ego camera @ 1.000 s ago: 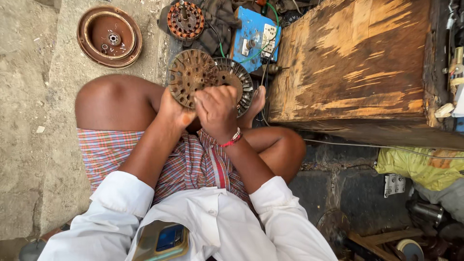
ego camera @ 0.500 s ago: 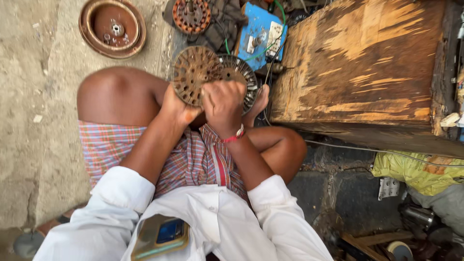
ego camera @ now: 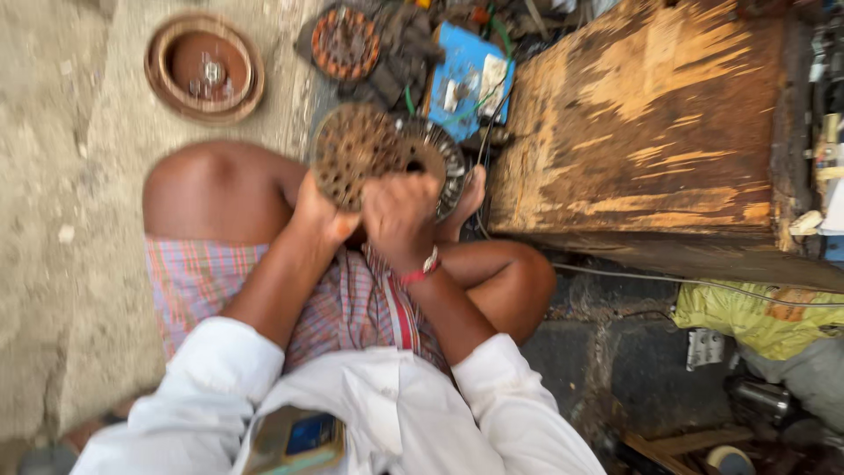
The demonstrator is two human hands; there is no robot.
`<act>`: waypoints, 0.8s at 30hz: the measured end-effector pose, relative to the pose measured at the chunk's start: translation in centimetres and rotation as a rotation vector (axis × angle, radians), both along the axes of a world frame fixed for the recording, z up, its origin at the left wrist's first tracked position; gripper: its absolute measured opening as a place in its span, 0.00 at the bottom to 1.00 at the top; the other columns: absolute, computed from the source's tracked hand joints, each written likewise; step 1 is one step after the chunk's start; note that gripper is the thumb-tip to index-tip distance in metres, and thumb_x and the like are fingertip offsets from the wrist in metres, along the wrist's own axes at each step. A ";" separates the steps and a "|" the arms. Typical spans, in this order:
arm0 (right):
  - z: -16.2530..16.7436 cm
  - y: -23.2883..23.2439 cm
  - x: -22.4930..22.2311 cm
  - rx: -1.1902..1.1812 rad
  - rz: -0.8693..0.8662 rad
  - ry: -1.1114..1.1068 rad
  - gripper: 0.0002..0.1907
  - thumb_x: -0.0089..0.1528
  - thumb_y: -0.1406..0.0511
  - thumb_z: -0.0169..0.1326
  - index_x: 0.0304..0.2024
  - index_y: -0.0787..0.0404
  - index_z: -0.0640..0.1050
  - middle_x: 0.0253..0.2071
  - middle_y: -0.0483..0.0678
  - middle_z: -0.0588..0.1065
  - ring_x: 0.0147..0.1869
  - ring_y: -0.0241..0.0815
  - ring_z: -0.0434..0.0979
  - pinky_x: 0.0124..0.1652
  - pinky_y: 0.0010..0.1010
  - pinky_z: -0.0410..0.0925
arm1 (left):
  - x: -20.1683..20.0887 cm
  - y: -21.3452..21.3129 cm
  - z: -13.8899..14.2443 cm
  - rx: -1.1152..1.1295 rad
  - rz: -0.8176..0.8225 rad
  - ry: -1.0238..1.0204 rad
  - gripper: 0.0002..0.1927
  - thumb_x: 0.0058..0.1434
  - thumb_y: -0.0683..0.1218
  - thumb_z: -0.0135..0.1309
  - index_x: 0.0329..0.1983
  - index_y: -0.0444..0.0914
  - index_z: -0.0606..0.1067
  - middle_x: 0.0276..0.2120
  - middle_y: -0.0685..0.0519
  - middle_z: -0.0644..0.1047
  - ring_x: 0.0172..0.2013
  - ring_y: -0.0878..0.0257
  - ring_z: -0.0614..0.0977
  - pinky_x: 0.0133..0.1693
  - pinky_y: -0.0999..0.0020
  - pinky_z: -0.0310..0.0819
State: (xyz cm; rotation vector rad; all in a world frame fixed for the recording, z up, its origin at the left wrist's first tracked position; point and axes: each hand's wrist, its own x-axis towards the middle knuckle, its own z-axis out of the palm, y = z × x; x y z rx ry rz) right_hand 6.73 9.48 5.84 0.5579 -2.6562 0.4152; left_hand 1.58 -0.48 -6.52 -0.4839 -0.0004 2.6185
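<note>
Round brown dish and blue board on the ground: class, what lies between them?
In the head view, a second rusty toothed disc on dark cloth lies between the brown dish and the blue board.

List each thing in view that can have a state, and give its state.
Round rusty ring-shaped metal part: lifted, gripped by both hands.
Left hand: closed on its lower edge.
Right hand: closed on it.
Round brown metal dish: lying open-side up.
Worn wooden box: closed.
</note>
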 end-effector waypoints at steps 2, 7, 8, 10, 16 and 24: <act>-0.2 -0.1 0.4 -0.036 -0.007 -0.006 0.04 0.61 0.67 0.59 0.38 0.60 0.80 0.37 0.48 0.76 0.45 0.51 0.74 0.50 0.46 0.62 | 0.1 0.0 -0.1 0.143 0.022 0.054 0.18 0.72 0.49 0.44 0.52 0.30 0.75 0.47 0.41 0.79 0.47 0.47 0.82 0.52 0.51 0.79; -0.2 0.2 0.7 -0.048 0.001 0.052 0.05 0.60 0.68 0.60 0.39 0.58 0.80 0.37 0.46 0.76 0.45 0.47 0.75 0.51 0.43 0.63 | 0.3 0.2 -0.2 0.027 -0.038 0.017 0.18 0.70 0.48 0.44 0.52 0.30 0.75 0.49 0.41 0.79 0.47 0.49 0.82 0.51 0.54 0.79; -0.2 0.2 0.7 -0.063 -0.026 0.051 0.06 0.60 0.68 0.61 0.40 0.58 0.80 0.38 0.46 0.76 0.45 0.47 0.75 0.51 0.43 0.63 | 0.4 0.2 -0.2 0.020 -0.028 0.002 0.18 0.69 0.48 0.44 0.52 0.30 0.75 0.49 0.42 0.79 0.47 0.49 0.82 0.51 0.54 0.79; -0.1 0.0 0.6 -0.078 -0.020 0.068 0.07 0.59 0.69 0.61 0.40 0.58 0.79 0.38 0.46 0.75 0.45 0.47 0.74 0.51 0.42 0.63 | 0.6 0.1 -0.1 0.010 0.004 0.035 0.18 0.70 0.47 0.44 0.53 0.30 0.75 0.50 0.42 0.79 0.49 0.50 0.82 0.52 0.54 0.79; 0.1 -0.4 0.3 -0.080 0.040 0.073 0.10 0.59 0.70 0.63 0.43 0.58 0.80 0.38 0.44 0.75 0.44 0.46 0.74 0.49 0.43 0.63 | 0.4 -0.2 0.0 0.003 0.009 0.046 0.17 0.70 0.46 0.43 0.52 0.29 0.75 0.49 0.41 0.79 0.48 0.50 0.82 0.52 0.56 0.79; 0.6 0.1 0.2 -0.032 0.093 0.078 0.13 0.59 0.70 0.63 0.46 0.58 0.81 0.40 0.44 0.75 0.45 0.46 0.74 0.50 0.44 0.63 | 1.4 0.3 -0.7 0.061 -0.093 0.146 0.15 0.72 0.45 0.45 0.50 0.29 0.76 0.45 0.41 0.80 0.44 0.51 0.82 0.47 0.55 0.79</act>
